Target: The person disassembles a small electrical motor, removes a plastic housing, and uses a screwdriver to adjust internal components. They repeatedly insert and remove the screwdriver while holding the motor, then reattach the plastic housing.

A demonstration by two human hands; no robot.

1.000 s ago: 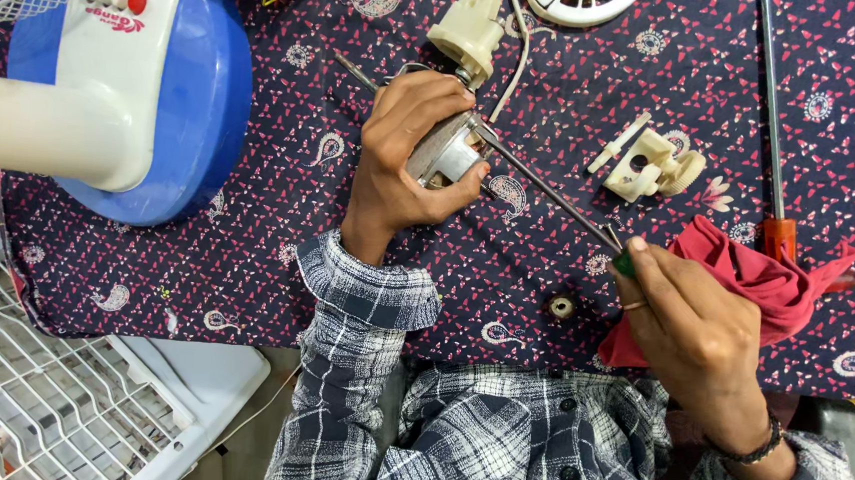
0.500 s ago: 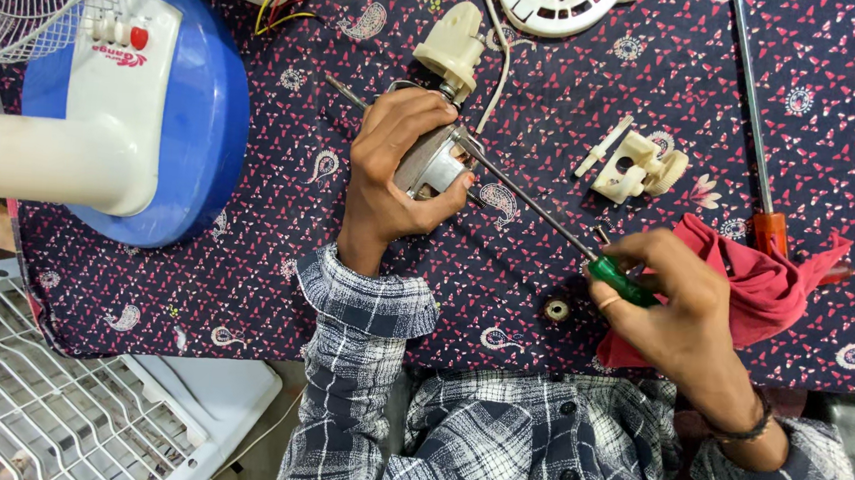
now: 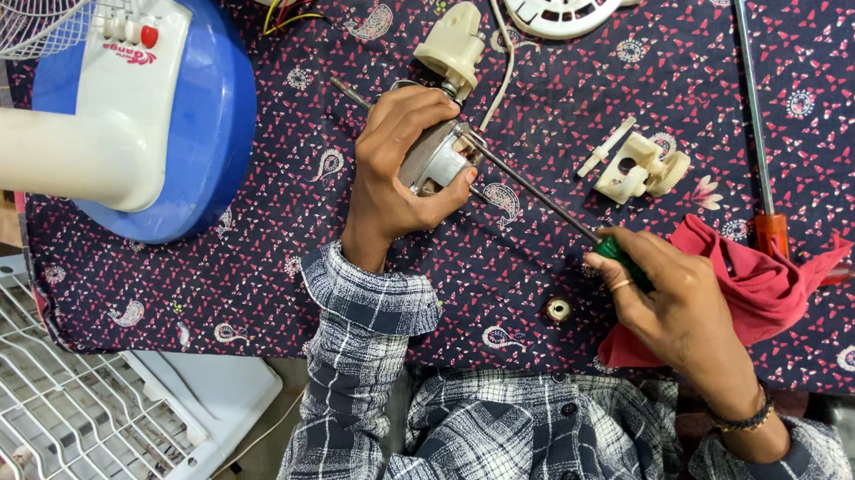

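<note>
My left hand point(image 3: 398, 163) grips a small metal fan motor point(image 3: 440, 158) on a dark patterned cloth point(image 3: 281, 180). A thin shaft sticks out of the motor toward the upper left. My right hand point(image 3: 679, 303) holds a green-handled screwdriver point(image 3: 551, 201), and its long shank reaches up-left to the motor's side. A red rag point(image 3: 760, 288) lies under and beside my right hand.
A blue fan base point(image 3: 201, 104) with a white stand sits at left. Cream plastic parts point(image 3: 643, 168) and a cream housing point(image 3: 453, 43) lie near the motor. A red-handled screwdriver point(image 3: 757, 123) lies at right. A small round bearing point(image 3: 558, 308) sits near the cloth's edge. A white wire grille point(image 3: 46, 394) is at lower left.
The view has shifted slightly. My right hand has moved a little down and right along with the screwdriver handle. My left hand still grips the motor.
</note>
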